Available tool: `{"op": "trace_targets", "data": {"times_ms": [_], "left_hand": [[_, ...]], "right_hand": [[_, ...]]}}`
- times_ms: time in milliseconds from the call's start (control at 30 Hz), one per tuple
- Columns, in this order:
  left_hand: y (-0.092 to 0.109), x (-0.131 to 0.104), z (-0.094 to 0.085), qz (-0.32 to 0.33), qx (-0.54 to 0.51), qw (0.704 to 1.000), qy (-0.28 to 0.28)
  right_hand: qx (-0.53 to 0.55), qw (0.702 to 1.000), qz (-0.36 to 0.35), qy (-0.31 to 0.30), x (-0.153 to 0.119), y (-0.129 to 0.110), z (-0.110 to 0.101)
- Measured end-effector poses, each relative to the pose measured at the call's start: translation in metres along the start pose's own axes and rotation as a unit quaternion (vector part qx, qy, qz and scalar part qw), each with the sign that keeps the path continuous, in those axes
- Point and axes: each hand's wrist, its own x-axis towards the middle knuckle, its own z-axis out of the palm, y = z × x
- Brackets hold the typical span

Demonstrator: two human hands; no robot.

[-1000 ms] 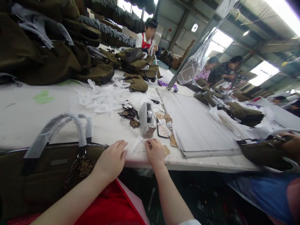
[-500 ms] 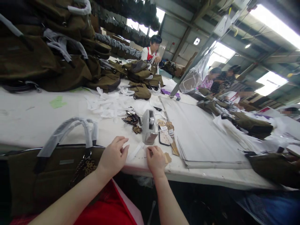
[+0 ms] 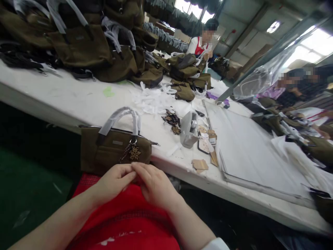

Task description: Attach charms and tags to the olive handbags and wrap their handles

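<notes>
My left hand [image 3: 117, 180] and my right hand [image 3: 156, 184] meet in front of my red apron [image 3: 122, 218], fingertips touching. Both hands are closed, with fingers bent and pressed together; anything between them is hidden. Just beyond them, an olive-brown handbag [image 3: 91, 149] stands upright against the table edge. Its arched handles [image 3: 110, 119] are wrapped in white covering. A leopard-print flower-shaped charm [image 3: 135, 152] and a braided cord hang from the handle ring. Near the bag, a grey tape dispenser [image 3: 186, 132] rests on the white table [image 3: 166, 158].
Leopard-print charms [image 3: 171, 118] lie left of the dispenser. A phone [image 3: 203, 146], paper tags [image 3: 212, 137] and brown card pieces [image 3: 200, 164] are on its right. White sheets [image 3: 252, 149] cover the right side. Handbags [image 3: 80, 47] are piled behind. A co-worker [image 3: 204, 41] handles a bag across the table.
My hands have moved from above the table by the dispenser back toward my apron and come together. The view has turned left and down, showing more of the handbag and the floor.
</notes>
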Motion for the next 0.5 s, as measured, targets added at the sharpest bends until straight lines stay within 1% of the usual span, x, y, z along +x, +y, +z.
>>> {"op": "trace_targets", "data": {"times_ms": [33,67,167,267,367,500], "left_hand": [[-0.002,-0.004,-0.002,0.008,0.011,1.000,-0.003],[-0.004,-0.009,-0.005,0.012,0.023,1.000,-0.004],[-0.009,-0.020,-0.016,-0.006,0.043,0.999,-0.004],[-0.014,-0.025,-0.024,-0.015,0.057,0.998,0.004],[-0.016,-0.023,-0.024,0.012,0.095,0.995,-0.005],[-0.016,-0.018,-0.018,0.043,0.145,0.988,-0.020]], "right_hand": [[0.003,1.000,0.010,-0.024,0.003,0.000,0.004],[0.002,0.999,0.020,-0.033,0.004,0.002,0.007],[-0.017,0.999,0.033,-0.032,0.000,0.008,0.010],[-0.019,0.998,0.059,-0.017,-0.007,0.007,0.009],[0.018,0.996,0.088,-0.009,-0.010,0.002,0.011],[0.043,0.994,0.097,-0.022,-0.006,-0.002,0.015]]}}
